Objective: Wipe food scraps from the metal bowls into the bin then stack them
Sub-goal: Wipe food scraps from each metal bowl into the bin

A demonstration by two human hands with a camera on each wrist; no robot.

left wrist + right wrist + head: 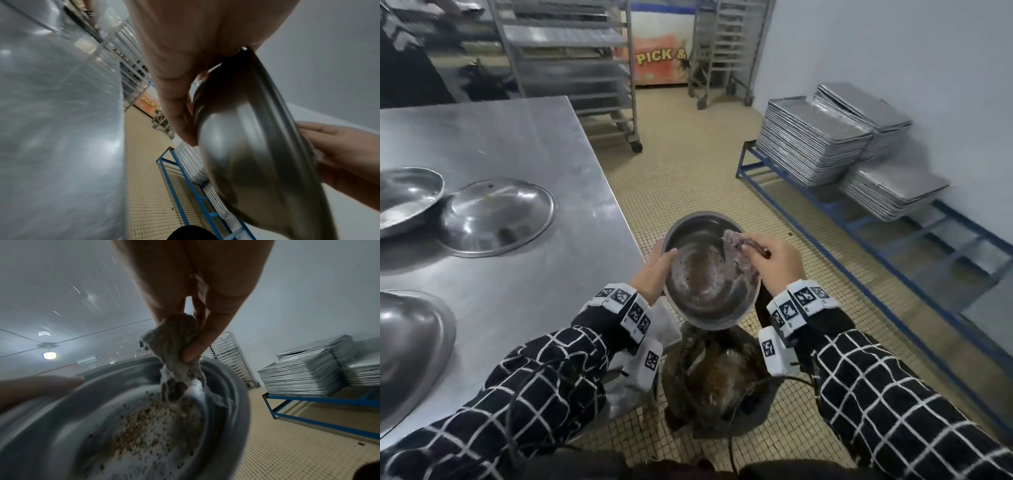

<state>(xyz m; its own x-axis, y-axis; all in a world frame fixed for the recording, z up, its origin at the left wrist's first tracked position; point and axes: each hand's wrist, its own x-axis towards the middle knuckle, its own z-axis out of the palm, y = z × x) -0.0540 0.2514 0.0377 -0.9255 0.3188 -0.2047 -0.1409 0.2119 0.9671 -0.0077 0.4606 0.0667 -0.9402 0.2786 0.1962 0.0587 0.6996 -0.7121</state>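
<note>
Tiled floor, bin (717,380) — tilted bowl (709,274), cloth (736,246)

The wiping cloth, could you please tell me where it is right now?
In the head view, the cloth is pinched in the right hand, against the right inner wall of the tilted metal bowl above the bin.

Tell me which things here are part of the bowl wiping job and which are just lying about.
Part of the job:
bowl with scraps, held by the left hand
rag, pinched by the right hand
bin
upturned bowls on the table

Lying about:
stacked trays
blue stand
wheeled racks
</note>
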